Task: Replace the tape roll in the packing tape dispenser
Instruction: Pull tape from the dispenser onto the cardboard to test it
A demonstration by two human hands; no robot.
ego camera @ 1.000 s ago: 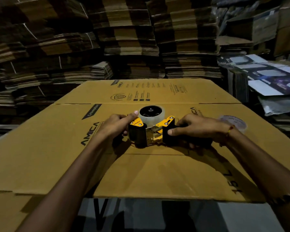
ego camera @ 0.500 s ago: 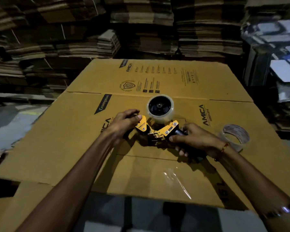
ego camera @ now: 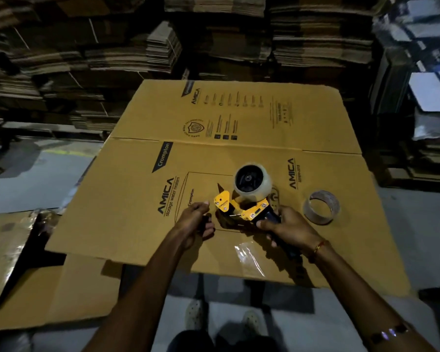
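Observation:
A yellow and black packing tape dispenser (ego camera: pixel 241 208) lies on a flattened cardboard box (ego camera: pixel 137 199). A full clear tape roll (ego camera: pixel 253 182) sits on its black hub. My right hand (ego camera: pixel 287 226) grips the dispenser's dark handle. My left hand (ego camera: pixel 196 222) is just left of the yellow front plate, fingers curled, thumb and forefinger pinched; whether it holds the tape's end I cannot tell. A nearly used-up tape roll (ego camera: pixel 321 207) rests on the cardboard to the right of the dispenser.
A strip of clear tape or film (ego camera: pixel 249 256) lies on the cardboard near its front edge. Stacks of flattened cartons (ego camera: pixel 214 34) fill the background. More cardboard (ego camera: pixel 36 288) lies lower left. My feet (ego camera: pixel 221 318) stand on grey floor below.
The camera has tilted down and pulled back. My left hand has come off the dispenser's front and drawn slightly left. The dispenser has turned, with its handle now pointing toward me at the right.

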